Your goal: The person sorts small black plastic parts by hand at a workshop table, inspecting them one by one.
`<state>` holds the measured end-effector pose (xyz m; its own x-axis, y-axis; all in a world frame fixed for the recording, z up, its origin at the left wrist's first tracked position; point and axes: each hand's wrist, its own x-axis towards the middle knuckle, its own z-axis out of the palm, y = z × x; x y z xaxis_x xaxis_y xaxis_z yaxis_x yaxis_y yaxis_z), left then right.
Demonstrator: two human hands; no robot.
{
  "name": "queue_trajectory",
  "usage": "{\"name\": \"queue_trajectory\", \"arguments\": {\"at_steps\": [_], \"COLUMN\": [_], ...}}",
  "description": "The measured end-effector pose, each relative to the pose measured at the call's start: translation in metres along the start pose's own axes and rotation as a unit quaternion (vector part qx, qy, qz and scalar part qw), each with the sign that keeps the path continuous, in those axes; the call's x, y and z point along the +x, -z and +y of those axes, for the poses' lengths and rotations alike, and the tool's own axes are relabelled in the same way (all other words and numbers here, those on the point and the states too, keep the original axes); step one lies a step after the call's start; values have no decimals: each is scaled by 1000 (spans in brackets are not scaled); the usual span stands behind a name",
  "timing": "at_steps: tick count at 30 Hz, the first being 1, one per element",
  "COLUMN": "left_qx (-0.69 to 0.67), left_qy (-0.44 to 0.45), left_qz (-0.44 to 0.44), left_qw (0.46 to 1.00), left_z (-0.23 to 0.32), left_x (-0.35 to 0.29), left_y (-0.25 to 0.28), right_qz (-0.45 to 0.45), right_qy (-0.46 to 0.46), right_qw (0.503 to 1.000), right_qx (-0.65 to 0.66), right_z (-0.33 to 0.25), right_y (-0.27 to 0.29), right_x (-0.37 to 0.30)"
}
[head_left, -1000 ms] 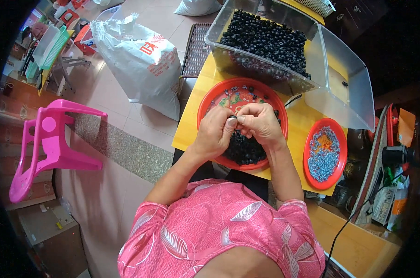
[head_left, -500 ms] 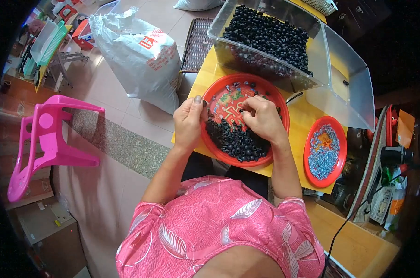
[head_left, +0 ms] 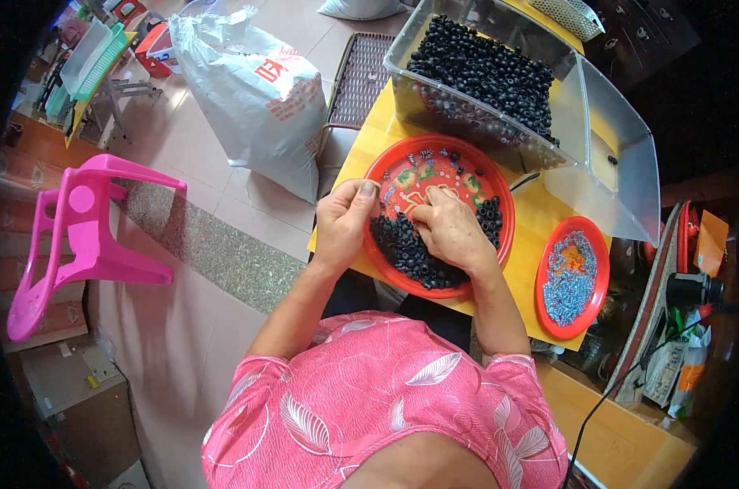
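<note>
So the stuff in hand is a heap of small, glossy black ring-shaped pieces [head_left: 410, 248], plastic by the look of them. They're in a big round red tray with a printed floor [head_left: 510, 216], on a yellow bench [head_left: 373, 134]. Most of the heap runs from about 9 o'clock round to 5, with a smaller bunch at 3 and a few strays between 12 and 2.

The left hand [head_left: 345, 220] is up by the tray's 9 o'clock edge, thumb pressed down on curled fingers. Can't tell if there's a piece in that pinch. The right hand [head_left: 451, 228] is over the heap, fingers curled and bunched, tips pointing toward 10 o'clock. They're partly hidden, so no idea whether they're pinching anything.

Handling-wise, my guess is next to no weight, pretty stiff, and hard to break with bare fingers. The shine makes me think slippery, and round bits probably roll if you squeeze off-centre. I'd grab one by its outer wall, thumb opposite forefinger, leaving the hole clear. Loose edges of the heap look easier than the thick part.

Loads more sit in the clear plastic box [head_left: 571, 94] toward 1 o'clock, and a small red oval plate [head_left: 541, 285] of bluish bits is at 4.
</note>
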<state>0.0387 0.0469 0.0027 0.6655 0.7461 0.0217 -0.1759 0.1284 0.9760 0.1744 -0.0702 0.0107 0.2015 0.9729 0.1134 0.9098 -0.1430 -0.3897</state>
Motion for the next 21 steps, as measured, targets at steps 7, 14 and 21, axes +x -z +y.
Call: {"name": "queue_trajectory", "arguments": {"at_steps": [7,14,21], "left_qx": [-94,-153,-171], "left_qy": [50,79,94], "left_qz": [-19,-95,-118], "left_qw": [994,981,974], "left_z": [2,-8,-9], "left_x": [0,-3,-5], "left_y": [1,2,-11], "right_qz": [-28,89,191], "right_qy": [-4,-80,-40], "right_qw": [1000,938,859], "right_qx": [-11,324,474], "right_z": [-5,-9,-20], "right_y": [0,22,19], "right_x": [-2,3,3]}}
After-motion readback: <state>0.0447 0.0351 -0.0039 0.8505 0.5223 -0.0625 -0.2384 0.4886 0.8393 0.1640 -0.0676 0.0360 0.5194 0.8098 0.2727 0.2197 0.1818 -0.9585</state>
